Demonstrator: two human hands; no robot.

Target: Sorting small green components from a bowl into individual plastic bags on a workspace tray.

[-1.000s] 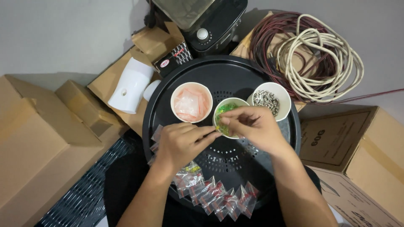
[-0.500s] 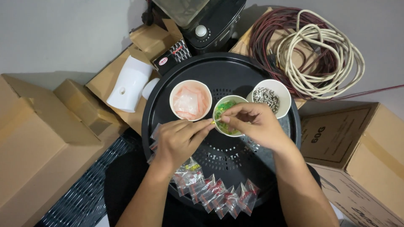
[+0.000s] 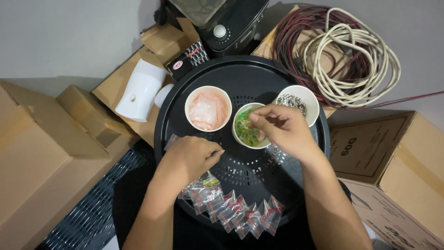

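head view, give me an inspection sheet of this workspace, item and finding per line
surface: round black perforated tray holding three white paper cups.
job's things: middle cup of green bits; row of small clear red-striped bags at near rim.
clutter: cup of clear bags; cup of metal bits; white plastic housing.
grippers: right hand pinching over green cup; left hand resting on tray, contents unclear.
cables: coiled cream and dark red cords.
surroundings: brown cardboard boxes.

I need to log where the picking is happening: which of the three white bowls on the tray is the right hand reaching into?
The middle bowl, holding small green pieces. The right hand has its fingertips over it; neither neighbouring bowl is being reached into.
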